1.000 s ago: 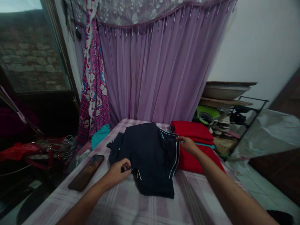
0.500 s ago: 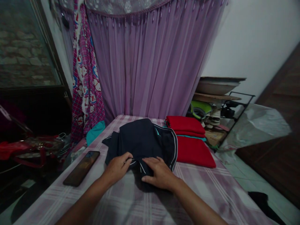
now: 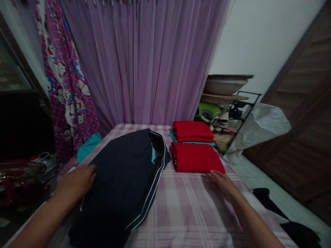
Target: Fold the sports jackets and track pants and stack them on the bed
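A navy garment with white piping lies spread over the left half of the bed, longer than it is wide, with a bit of teal showing inside its right-hand opening. My left hand is closed at the garment's left edge, fingers curled over the cloth. My right hand is off the navy garment, fingers stretched out. Its fingertips are at the front edge of a folded red cloth; whether they press on it I cannot tell. Behind that sits a stack of folded red cloth with teal fabric beneath.
The bed has a plaid pink and white sheet. A teal cloth hangs by the left edge. Purple curtains close off the back. A rack with basins and a clear plastic bag stand at the right.
The navy garment, bunched up before, now lies longer and reaches toward me. My left hand has gone left, my right hand right to the red cloth. The phone is no longer visible. The view has shifted.
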`<control>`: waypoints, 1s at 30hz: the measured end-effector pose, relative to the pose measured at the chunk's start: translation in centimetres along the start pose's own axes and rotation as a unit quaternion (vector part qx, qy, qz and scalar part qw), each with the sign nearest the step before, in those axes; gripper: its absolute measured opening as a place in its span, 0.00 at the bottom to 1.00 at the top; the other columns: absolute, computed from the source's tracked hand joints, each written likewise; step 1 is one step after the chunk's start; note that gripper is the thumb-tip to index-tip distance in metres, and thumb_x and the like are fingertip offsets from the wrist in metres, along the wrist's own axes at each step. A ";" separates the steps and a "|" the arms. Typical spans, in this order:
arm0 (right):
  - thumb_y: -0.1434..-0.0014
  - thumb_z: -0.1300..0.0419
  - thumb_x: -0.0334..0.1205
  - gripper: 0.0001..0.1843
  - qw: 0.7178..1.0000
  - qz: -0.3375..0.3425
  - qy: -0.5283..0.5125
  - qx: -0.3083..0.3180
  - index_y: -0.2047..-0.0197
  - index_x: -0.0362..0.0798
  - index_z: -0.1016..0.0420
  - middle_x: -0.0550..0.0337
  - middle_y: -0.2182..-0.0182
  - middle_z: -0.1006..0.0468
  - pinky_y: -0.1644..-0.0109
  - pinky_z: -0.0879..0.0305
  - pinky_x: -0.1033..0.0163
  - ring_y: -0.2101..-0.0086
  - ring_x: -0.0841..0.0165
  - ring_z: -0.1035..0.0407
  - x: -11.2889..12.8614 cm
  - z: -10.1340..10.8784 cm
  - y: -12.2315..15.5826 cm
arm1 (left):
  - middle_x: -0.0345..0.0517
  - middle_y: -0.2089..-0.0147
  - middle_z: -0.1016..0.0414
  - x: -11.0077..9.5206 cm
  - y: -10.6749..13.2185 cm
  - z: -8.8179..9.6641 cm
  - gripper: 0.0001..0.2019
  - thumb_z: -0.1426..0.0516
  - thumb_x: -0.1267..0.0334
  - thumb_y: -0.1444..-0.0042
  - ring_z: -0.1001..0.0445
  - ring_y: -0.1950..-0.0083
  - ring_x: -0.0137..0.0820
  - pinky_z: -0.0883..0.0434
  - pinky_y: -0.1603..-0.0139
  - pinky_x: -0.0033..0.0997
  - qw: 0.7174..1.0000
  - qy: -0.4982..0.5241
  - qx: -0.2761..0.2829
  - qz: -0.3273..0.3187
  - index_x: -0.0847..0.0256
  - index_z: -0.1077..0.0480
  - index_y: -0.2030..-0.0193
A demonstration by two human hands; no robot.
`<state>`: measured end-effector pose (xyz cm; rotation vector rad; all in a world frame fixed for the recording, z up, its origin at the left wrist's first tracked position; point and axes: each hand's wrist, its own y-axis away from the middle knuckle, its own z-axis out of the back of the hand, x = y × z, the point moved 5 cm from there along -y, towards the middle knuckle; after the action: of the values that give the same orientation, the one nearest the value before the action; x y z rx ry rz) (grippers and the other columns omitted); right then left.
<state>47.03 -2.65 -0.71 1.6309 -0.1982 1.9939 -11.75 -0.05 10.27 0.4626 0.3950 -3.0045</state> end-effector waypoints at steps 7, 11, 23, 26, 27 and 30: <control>0.45 0.47 0.54 0.32 0.941 0.078 0.271 -0.190 0.44 0.41 0.29 0.39 0.50 0.23 0.51 0.30 0.52 0.51 0.51 0.27 2.0 3.7 -2.0 | 0.45 0.40 0.26 -23.9 5.7 -3.5 0.19 0.45 0.56 0.41 0.33 0.35 0.42 0.44 0.30 0.48 0.890 0.202 0.016 -0.410 0.47 0.28 0.43; 0.37 0.55 0.56 0.34 0.912 0.048 0.385 -0.137 0.40 0.39 0.31 0.36 0.45 0.26 0.46 0.34 0.50 0.46 0.49 0.30 1.7 4.1 -3.4 | 0.49 0.35 0.31 -28.4 4.4 -9.3 0.20 0.45 0.56 0.40 0.41 0.29 0.41 0.54 0.27 0.48 0.851 0.203 0.066 -0.480 0.54 0.29 0.41; 0.40 0.42 0.55 0.25 0.903 -0.021 0.427 0.047 0.63 0.40 0.17 0.44 0.62 0.18 0.60 0.34 0.63 0.61 0.59 0.24 2.6 5.1 -9.4 | 0.61 0.55 0.19 -26.7 -4.7 -13.2 0.16 0.49 0.55 0.38 0.22 0.49 0.47 0.34 0.46 0.46 0.938 -0.159 0.185 -0.245 0.62 0.23 0.63; 0.42 0.39 0.53 0.21 0.935 -0.053 0.347 0.059 0.67 0.40 0.18 0.49 0.67 0.18 0.67 0.37 0.64 0.69 0.64 0.26 2.1 5.2 -9.6 | 0.60 0.52 0.20 -30.0 -4.9 -14.6 0.14 0.45 0.53 0.41 0.26 0.45 0.49 0.34 0.46 0.43 0.969 0.028 0.210 -0.125 0.61 0.23 0.62; 0.42 0.39 0.52 0.21 0.943 -0.057 0.321 0.060 0.68 0.41 0.19 0.50 0.69 0.18 0.69 0.37 0.64 0.70 0.65 0.27 2.0 5.1 -9.5 | 0.60 0.53 0.20 -30.4 -5.0 -15.7 0.15 0.42 0.51 0.44 0.25 0.45 0.49 0.33 0.47 0.42 0.966 0.090 0.233 -0.068 0.61 0.24 0.64; 0.43 0.39 0.49 0.17 0.955 -0.044 0.287 0.054 0.68 0.42 0.20 0.52 0.68 0.19 0.68 0.37 0.65 0.70 0.67 0.27 1.7 4.9 -9.5 | 0.59 0.62 0.19 -31.0 -5.2 -19.6 0.18 0.41 0.47 0.46 0.21 0.55 0.46 0.29 0.58 0.36 0.938 0.194 0.284 0.043 0.63 0.26 0.70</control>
<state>55.83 3.68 0.00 1.0301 0.2020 2.3405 22.72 11.23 2.93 1.0847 -0.4893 -2.8868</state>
